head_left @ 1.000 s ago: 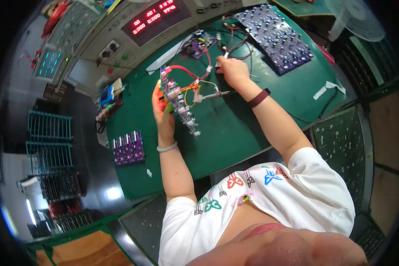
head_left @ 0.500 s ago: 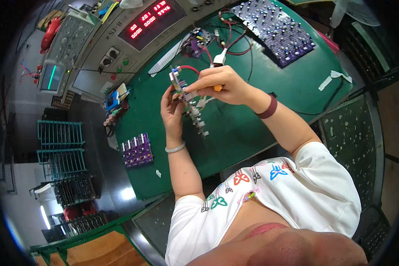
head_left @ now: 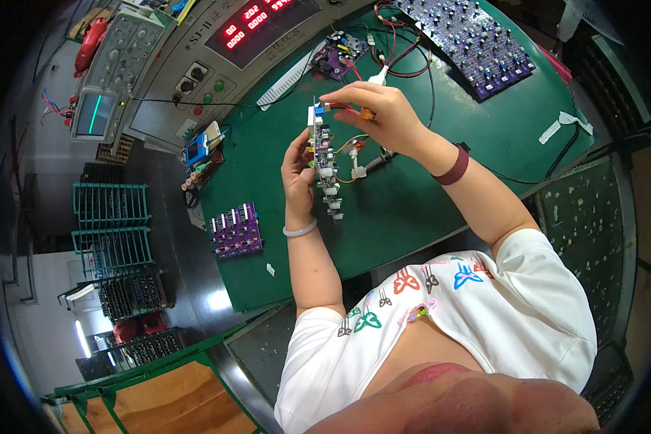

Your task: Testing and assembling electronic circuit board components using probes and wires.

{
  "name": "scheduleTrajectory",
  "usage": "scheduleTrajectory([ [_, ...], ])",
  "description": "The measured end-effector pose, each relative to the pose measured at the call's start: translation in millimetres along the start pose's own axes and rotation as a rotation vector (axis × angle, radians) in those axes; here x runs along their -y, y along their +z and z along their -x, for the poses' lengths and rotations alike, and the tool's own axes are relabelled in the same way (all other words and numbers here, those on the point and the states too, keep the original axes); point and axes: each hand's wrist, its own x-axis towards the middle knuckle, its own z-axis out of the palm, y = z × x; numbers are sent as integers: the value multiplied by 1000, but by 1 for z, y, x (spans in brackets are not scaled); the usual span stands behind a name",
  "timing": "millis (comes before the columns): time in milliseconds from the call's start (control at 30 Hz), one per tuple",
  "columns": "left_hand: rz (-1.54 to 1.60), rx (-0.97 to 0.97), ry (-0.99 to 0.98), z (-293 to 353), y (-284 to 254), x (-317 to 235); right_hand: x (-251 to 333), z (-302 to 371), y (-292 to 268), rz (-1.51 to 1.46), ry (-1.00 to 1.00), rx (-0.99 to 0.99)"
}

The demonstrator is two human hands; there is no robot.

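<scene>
My left hand (head_left: pixel 298 181) grips a populated circuit board (head_left: pixel 327 170) by its left side. The board is raised above the green bench and seen almost edge-on, its white and blue parts facing right. At the board's far end, the thumb and forefinger of my right hand (head_left: pixel 394 119) are beside a blue connector (head_left: pixel 321 111), where a red wire (head_left: pixel 341 106) runs. Tucked in that hand is an orange-ended object (head_left: pixel 367 113), its kind mostly hidden by the fingers. A white pointed piece (head_left: pixel 379 75) shows just beyond the knuckles; I cannot tell whether it belongs to it.
A small purple circuit board (head_left: pixel 236 231) lies at the left of the green bench (head_left: pixel 412 202). A large board panel (head_left: pixel 477 47) is at the back right. Behind stand a test console (head_left: pixel 253 36) with red digits, an oscilloscope (head_left: pixel 94 113) and another purple board (head_left: pixel 338 56) with wires.
My right hand has gone from the board's middle to its far end. The board stands straighter in view, and the whole scene has shifted slightly to the right.
</scene>
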Motion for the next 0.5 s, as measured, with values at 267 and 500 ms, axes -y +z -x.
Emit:
scheduleTrajectory([
  [267, 96, -35, -36, -1, 9, -6, -8, -1, -7, 74, -73, 54],
  [500, 460, -119, -95, -4, -6, -11, -7, 2, -1, 35, 44, 211],
])
